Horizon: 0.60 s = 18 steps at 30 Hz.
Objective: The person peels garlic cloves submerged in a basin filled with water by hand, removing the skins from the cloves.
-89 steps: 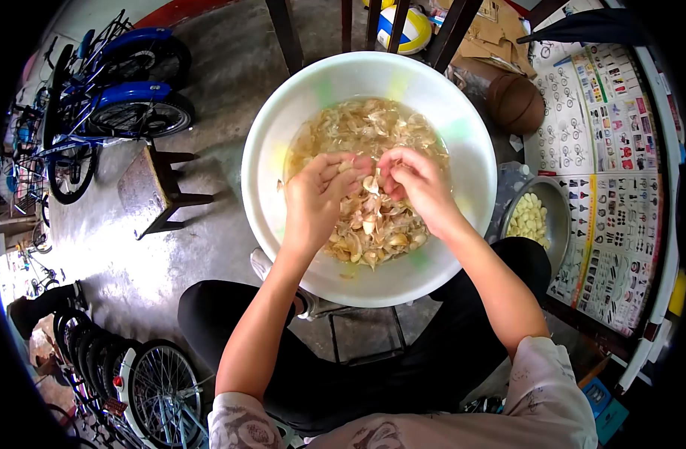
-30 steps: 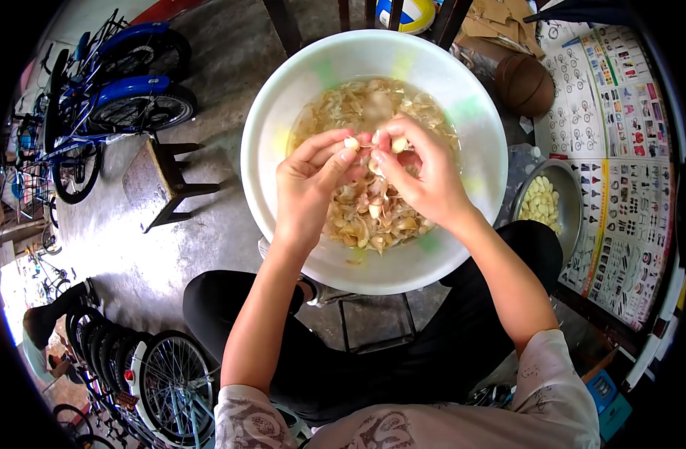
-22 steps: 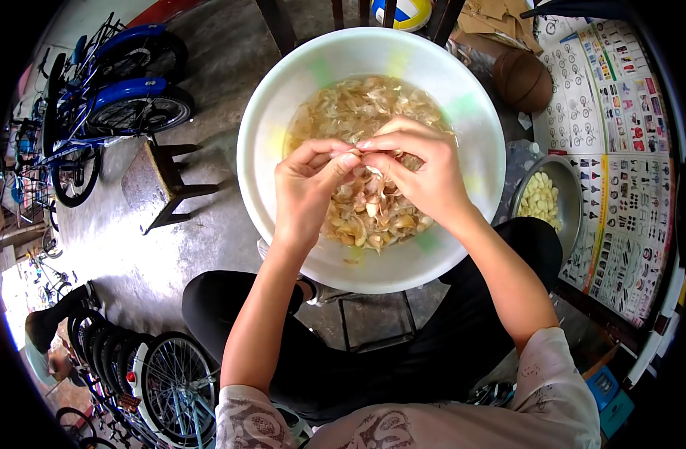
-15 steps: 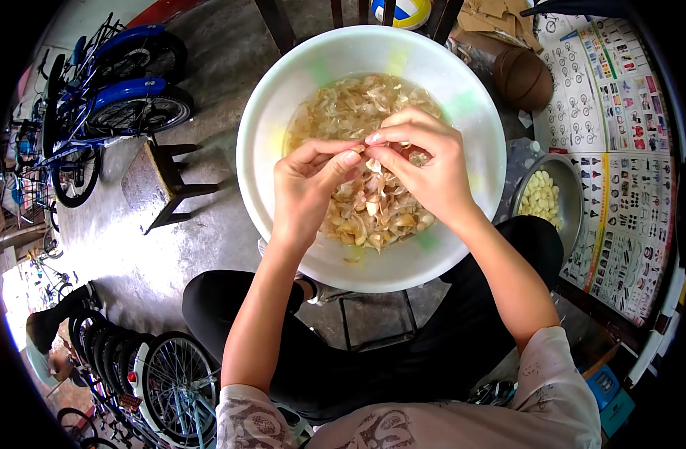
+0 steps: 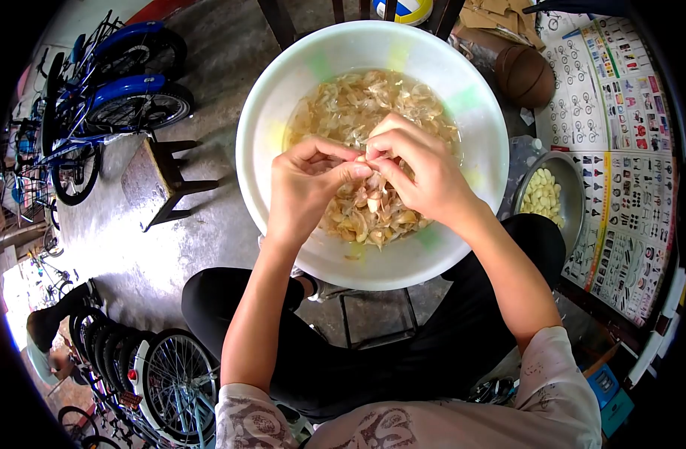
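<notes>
Grey concrete floor, glossy at the frame's left, with a wooden stool standing left of centre and bicycles upper left; the support under the white basin, upper centre, is hidden from me.

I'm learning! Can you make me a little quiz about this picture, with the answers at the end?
1. Multiple choice: what colour are the bicycle mudguards at the picture's upper left? A) red B) blue C) yellow
2. True or false: the left and right hands are far apart.
3. Fill in the blank: the metal bowl beside the white basin holds pale, peeled garlic ____.

Key
1. B
2. False: the left hand and right hand are close together over the basin.
3. cloves
</notes>
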Motion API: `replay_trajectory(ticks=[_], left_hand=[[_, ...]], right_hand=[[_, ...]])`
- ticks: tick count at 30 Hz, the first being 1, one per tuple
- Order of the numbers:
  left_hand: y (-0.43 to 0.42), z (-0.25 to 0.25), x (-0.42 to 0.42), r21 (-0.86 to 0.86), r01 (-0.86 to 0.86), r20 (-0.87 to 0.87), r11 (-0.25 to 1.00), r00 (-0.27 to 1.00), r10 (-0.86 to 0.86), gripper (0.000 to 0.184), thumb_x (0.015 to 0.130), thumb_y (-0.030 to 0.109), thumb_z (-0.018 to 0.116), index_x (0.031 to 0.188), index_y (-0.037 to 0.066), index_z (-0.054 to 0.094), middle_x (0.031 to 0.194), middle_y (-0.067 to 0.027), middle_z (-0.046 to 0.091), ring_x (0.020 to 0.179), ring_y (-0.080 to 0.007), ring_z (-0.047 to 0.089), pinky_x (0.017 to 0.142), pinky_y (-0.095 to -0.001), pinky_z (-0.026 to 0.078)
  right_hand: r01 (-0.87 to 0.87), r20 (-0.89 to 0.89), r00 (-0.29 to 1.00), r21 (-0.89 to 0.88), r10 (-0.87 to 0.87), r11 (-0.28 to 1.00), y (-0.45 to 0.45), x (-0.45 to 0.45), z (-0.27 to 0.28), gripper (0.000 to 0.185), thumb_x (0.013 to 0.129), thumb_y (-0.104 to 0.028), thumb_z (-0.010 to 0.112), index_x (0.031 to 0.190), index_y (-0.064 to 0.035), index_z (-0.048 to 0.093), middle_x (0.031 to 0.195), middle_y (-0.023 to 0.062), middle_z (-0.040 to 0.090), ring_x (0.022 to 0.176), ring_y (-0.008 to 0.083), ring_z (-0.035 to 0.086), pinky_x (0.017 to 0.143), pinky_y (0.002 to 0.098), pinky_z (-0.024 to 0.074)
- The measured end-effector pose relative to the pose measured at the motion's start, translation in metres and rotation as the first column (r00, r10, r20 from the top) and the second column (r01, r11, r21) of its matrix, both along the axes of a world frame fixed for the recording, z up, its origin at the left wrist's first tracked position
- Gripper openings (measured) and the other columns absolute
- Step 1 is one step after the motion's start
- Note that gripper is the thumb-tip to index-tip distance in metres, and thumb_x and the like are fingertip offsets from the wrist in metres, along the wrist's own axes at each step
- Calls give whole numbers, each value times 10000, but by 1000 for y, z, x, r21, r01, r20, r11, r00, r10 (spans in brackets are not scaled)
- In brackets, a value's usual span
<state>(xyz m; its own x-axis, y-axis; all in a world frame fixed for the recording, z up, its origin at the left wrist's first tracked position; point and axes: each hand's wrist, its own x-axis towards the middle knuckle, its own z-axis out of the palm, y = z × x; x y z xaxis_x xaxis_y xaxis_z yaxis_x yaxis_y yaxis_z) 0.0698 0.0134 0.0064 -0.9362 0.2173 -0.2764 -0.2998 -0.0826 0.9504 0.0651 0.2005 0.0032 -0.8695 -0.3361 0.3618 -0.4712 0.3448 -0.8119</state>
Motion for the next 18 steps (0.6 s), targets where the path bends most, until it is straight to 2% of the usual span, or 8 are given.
replay_trajectory(ticks=[2,7,10,12,15,18], left_hand=[[1,-2,0,-63,-30,-126,998,992,22,191,794,-59,762,955,-65,659,913,-139,717,844,-152,696,788,-260,582],[1,0,1,-188,4,-170,982,985,-37,236,779,-94,752,992,-86,650,908,-150,722,832,-160,706,789,-264,583],[2,1,3,-202,-9,-186,979,982,-29,234,786,-103,737,1002,-95,647,913,-150,724,834,-166,709,789,-265,583],[6,4,4,-193,-20,-184,981,983,-16,223,795,-104,728,1002,-99,645,913,-149,724,833,-169,710,790,-265,582],[9,5,4,-144,-81,-147,986,987,60,194,820,-95,708,1006,-103,651,937,-147,721,855,-169,707,803,-254,575],[7,-2,2,-240,-67,-238,968,971,8,188,840,-80,696,1024,-95,660,962,-138,716,886,-158,697,818,-246,564]], right_hand=[[-2,-32,999,-3,2,1000,0,0,1,119,848,-23,678,966,-27,659,861,73,627,740,223,656,618,341,523],[-70,-73,995,22,71,997,8,-4,-2,156,832,-13,692,987,-27,685,841,75,658,707,220,662,620,331,530],[-78,-41,996,40,79,996,9,-4,2,104,830,-12,694,933,-13,677,824,80,668,685,224,665,616,329,529],[-62,60,996,33,60,998,7,-2,4,91,830,-6,689,908,-3,643,830,94,655,705,246,661,625,343,521],[-34,71,997,30,32,999,3,-1,-1,93,848,4,662,903,4,587,841,112,632,727,280,645,647,370,507],[-26,119,993,26,23,999,1,-2,-4,100,876,9,619,927,4,533,859,129,593,761,317,613,692,405,489]])
